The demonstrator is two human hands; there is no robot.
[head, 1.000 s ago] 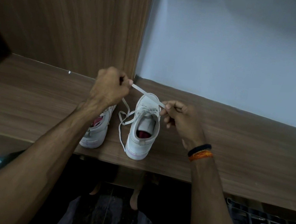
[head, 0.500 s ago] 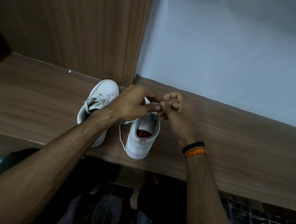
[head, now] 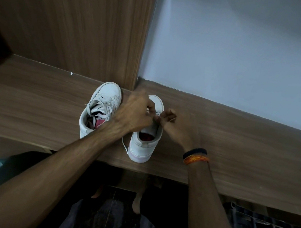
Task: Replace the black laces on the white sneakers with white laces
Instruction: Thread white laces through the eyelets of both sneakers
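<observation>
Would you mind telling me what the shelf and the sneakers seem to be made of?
Shelf: likely wood-grain laminate, matte; straight printed-looking grain. Sneakers: probably white synthetic leather, smooth with a slight sheen; the look leaves it open.

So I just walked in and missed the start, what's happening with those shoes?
A person is lacing the right-hand white sneaker on the wooden shelf. Both hands, left hand and right hand, meet over its tongue, fingers curled, working the white lace. The other sneaker stands beside it, already laced in white.
</observation>
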